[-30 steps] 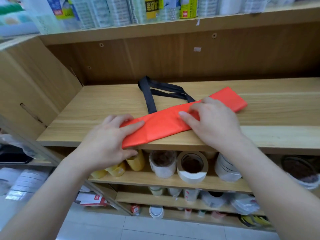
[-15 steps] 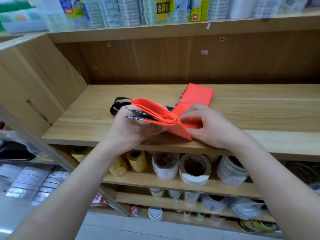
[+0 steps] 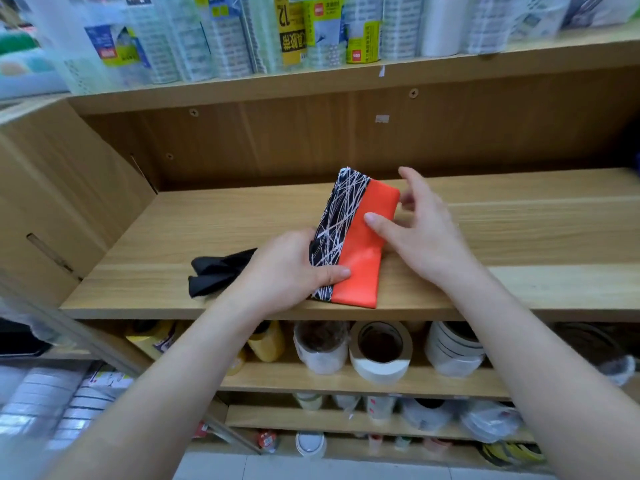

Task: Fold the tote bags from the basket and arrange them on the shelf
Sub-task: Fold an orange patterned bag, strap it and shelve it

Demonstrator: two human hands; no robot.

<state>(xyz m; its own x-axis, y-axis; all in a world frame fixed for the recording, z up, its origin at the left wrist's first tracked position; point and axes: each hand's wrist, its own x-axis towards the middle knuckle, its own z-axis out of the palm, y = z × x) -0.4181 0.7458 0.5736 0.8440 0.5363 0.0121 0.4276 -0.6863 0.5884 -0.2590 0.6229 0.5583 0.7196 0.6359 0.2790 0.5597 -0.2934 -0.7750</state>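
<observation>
Left grip (image 3: 287, 271) holds folded tote bag (image 3: 360, 258), long axis front-to-back.

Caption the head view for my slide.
Left hand grips the folded orange tote bag on the wooden shelf, open right hand at its edge.

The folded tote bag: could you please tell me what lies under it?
The wooden shelf shows around the tote bag; black handles emerge leftward beneath the left hand. Anything underneath is covered.

A black "12" stands on the yellow label (image 3: 290, 32) of a wrapped pack at the upper shelf's (image 3: 346, 81) front edge; the Chinese characters beneath are too blurred to read.
</observation>
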